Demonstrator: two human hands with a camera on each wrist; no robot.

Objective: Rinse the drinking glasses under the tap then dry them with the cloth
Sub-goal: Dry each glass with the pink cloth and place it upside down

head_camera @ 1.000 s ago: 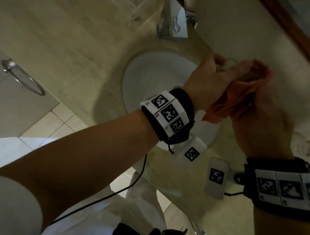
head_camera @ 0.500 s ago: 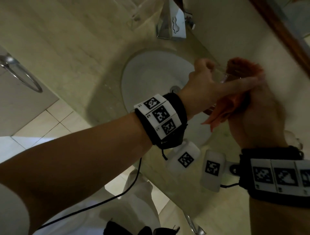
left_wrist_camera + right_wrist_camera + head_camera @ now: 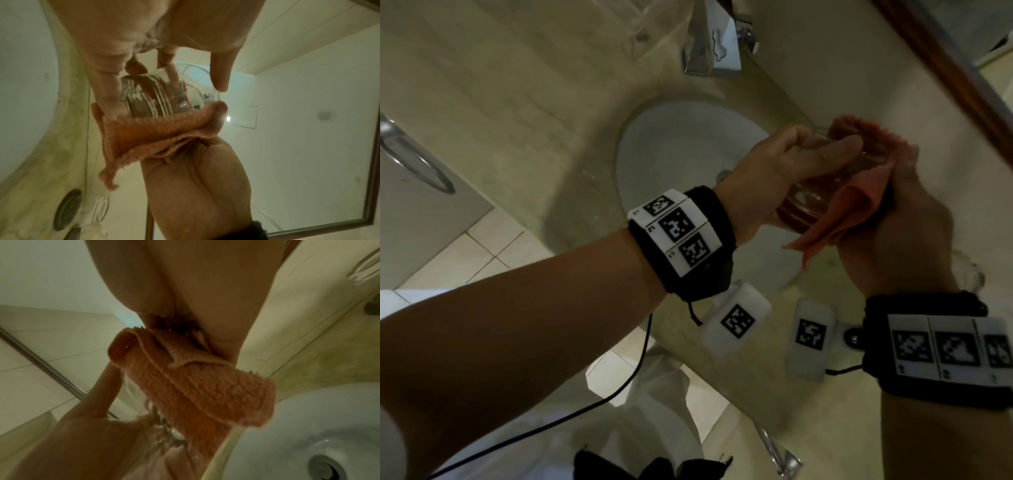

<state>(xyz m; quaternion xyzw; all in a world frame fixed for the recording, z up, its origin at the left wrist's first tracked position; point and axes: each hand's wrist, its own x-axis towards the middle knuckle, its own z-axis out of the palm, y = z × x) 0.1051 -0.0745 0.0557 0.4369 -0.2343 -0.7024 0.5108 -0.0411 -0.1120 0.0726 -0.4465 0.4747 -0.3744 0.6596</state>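
Note:
A clear drinking glass (image 3: 808, 198) (image 3: 156, 97) is held on its side above the right edge of the white basin (image 3: 671, 144). My left hand (image 3: 784, 171) (image 3: 164, 53) grips its body, thumb along the top and fingers curled round it. My right hand (image 3: 893, 229) (image 3: 197, 175) (image 3: 180, 288) holds an orange cloth (image 3: 852, 202) (image 3: 156, 131) (image 3: 195, 382) pressed round the glass from the right, with some cloth over the rim. The cloth hides most of the glass in the right wrist view.
A chrome tap (image 3: 712, 44) stands behind the basin with no water seen running. Another clear glass (image 3: 967, 270) (image 3: 100, 209) sits on the marble counter (image 3: 524, 102) at right. A mirror frame (image 3: 945, 65) runs along the wall. A towel ring (image 3: 414, 157) hangs at left.
Both hands have shifted slightly; the left hand's grip turned on the glass, and the cloth moved from hanging under the glass to wrapping its rim and side.

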